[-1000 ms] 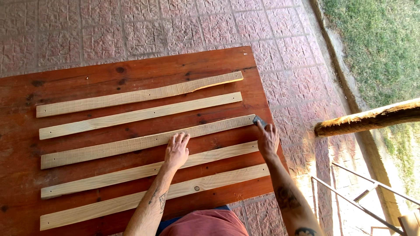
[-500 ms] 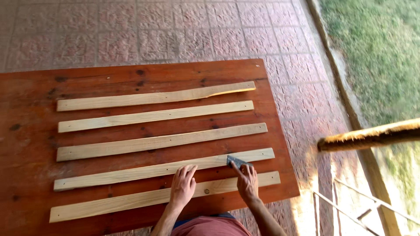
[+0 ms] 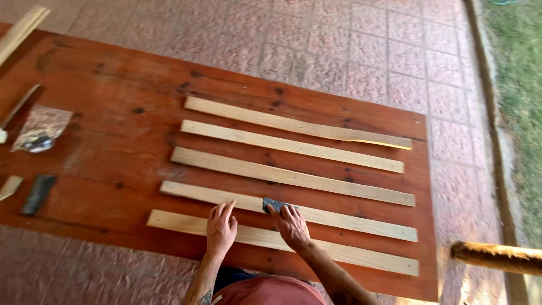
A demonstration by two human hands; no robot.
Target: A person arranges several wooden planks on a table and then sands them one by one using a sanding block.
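A reddish-brown wooden bench (image 3: 113,147) stands on pinkish patterned paving (image 3: 350,39) in daylight. A concrete kerb (image 3: 497,141) runs down the right edge of the frame, with grass (image 3: 522,73) beyond it.

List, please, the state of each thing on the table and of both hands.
Left hand: flat, palm down, across the two nearest slats.
Right hand: pressing a dark sanding piece on the fourth slat.
Nearest slat: lying flat, partly under the hands.
Other three slats: flat, parallel, untouched.
Farthest slat: right end chipped, uneven.
Plastic bag: crumpled, lying at the left.
Table: reddish brown, worn.
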